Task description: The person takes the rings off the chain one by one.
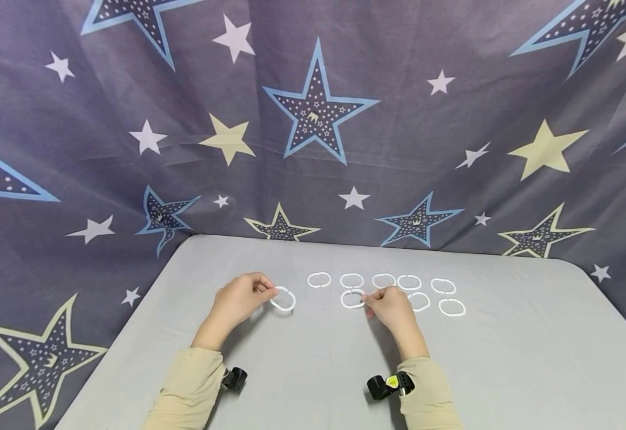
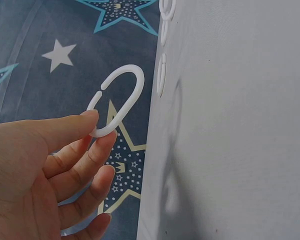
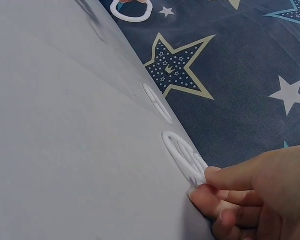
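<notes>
My left hand (image 1: 239,301) pinches a white oval curtain ring (image 2: 136,87) between thumb and fingertips, above the table. That ring has a narrow gap in one long side, facing the thumb's side in the left wrist view. On the other side, my right hand (image 1: 394,309) pinches the right end of a second white curtain ring (image 3: 174,156) with thumb and index finger. It is at the near row; whether it still touches the cloth I cannot tell. Behind it another ring (image 1: 352,275) lies flat, and a separate ring (image 1: 319,286) lies to its left.
More white rings lie to the right of and behind the right hand, among them one ring (image 1: 452,315) at the far right of the group. The table (image 1: 533,334) has a pale grey cover. A star-patterned curtain (image 1: 313,197) hangs along its back edge.
</notes>
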Demonstrator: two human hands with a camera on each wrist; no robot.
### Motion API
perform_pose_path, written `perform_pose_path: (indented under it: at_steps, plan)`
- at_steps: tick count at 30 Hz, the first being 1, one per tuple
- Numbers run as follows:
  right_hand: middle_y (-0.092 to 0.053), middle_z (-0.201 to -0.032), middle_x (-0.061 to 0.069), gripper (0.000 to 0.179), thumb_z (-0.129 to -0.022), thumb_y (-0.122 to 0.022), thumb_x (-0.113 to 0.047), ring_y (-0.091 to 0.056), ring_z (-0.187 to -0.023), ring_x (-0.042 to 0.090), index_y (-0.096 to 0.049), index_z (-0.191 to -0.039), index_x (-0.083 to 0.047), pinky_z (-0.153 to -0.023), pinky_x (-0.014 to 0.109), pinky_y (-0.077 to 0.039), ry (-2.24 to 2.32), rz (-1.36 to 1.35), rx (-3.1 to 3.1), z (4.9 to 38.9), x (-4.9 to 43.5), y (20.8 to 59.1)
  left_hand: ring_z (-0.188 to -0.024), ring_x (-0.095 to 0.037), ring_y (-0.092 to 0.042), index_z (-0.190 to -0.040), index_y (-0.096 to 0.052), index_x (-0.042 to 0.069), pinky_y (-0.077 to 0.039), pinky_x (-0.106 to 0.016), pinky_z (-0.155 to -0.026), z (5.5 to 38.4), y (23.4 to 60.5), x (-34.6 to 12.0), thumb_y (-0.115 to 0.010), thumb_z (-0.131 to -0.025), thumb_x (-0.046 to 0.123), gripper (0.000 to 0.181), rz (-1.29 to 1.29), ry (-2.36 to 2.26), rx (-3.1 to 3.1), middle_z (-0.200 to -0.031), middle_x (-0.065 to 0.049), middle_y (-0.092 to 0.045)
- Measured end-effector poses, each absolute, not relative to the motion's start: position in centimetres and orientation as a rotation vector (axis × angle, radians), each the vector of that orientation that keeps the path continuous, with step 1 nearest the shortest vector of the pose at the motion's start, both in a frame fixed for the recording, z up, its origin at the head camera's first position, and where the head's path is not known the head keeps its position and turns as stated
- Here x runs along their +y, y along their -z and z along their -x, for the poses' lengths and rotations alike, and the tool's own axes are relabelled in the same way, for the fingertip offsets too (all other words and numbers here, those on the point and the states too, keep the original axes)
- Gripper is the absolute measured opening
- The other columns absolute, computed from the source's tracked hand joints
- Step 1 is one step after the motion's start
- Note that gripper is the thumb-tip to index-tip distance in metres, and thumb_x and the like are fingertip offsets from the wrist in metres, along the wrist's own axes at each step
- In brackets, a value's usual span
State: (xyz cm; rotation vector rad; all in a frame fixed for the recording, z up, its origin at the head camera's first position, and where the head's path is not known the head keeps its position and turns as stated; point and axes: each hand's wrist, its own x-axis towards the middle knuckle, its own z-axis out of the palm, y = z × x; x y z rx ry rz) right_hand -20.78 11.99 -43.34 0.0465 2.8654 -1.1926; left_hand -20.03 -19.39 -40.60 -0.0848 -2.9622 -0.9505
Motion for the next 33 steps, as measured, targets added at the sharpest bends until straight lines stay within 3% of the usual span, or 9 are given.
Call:
perform_pose_path:
  at_steps: [15,25,33]
  plan:
    - [-0.066,-0.059,0.002,0.028,-0.093,-0.067,-0.026,-0.051,-0.061,0.017,-0.073,-0.075,-0.005,-0.059,0.030,-0.039,1.241,-0.087,2.820,20.9,12.0,43.4,-0.070,-0.009,-0.056,-0.089,-0.073,0.022,-0.042,-0.035,-0.067,19.6,40.8,-19.4,-0.075,-0.087,0.036,0.014,0.076,0.980,-2.940,-0.081,0.012,-0.068]
    - [-0.067,-0.063,0.002,0.019,-0.093,-0.066,-0.018,-0.054,-0.054,0.013,-0.073,-0.092,-0.001,-0.057,0.029,-0.042,1.358,-0.008,2.799,21.3,12.2,43.4,-0.071,-0.010,-0.058,-0.090,-0.072,0.024,-0.042,-0.036,-0.066,19.6,40.3,-18.7,-0.073,-0.089,0.039,0.015,0.044,0.986,-2.892,-0.080,0.010,-0.066]
    - [-0.068,-0.070,0.007,0.015,-0.094,-0.067,-0.013,-0.060,-0.058,0.019,-0.071,-0.099,0.000,-0.055,0.028,-0.045,1.492,0.172,2.783,21.5,12.0,43.5,-0.074,-0.011,-0.060,-0.091,-0.073,0.023,-0.044,-0.039,-0.069,19.6,40.4,-18.2,-0.073,-0.089,0.037,0.015,0.031,0.972,-2.851,-0.081,0.009,-0.068]
